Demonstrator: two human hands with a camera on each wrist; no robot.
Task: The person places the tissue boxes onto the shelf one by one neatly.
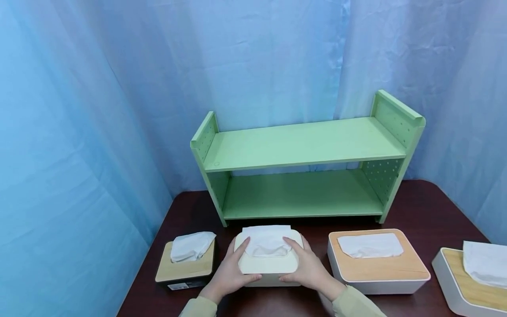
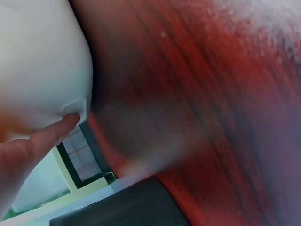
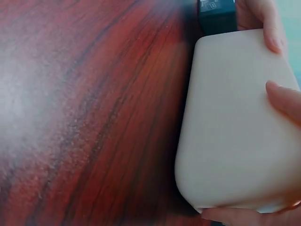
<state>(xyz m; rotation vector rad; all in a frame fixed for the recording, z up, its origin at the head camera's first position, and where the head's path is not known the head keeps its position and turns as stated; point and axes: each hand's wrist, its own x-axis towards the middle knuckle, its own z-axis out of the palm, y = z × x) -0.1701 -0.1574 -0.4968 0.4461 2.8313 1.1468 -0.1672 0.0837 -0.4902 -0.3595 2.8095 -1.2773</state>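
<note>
A white tissue box (image 1: pixel 269 265) with a white tissue (image 1: pixel 267 240) sticking out of its top stands at the front middle, held between both hands. On its left side, my left hand (image 1: pixel 230 272) grips it with thumb and fingers spread. My right hand (image 1: pixel 310 269) grips the opposite side in the same way. In the right wrist view both thumbs lie against the front face of the box (image 3: pixel 235 117). A fingertip of the left hand touches the box's lower corner (image 2: pixel 75 104) in the left wrist view. Whether the base rests on the table I cannot tell.
Behind the box stands a green two-tier shelf (image 1: pixel 305 193). A black tissue box with a wooden top (image 1: pixel 190 268) sits close to the left hand. To the right are two white tissue boxes with wooden lids (image 1: pixel 376 268), (image 1: pixel 459 286). Blue curtains (image 1: pixel 257 66) surround the dark table (image 1: pixel 146 286).
</note>
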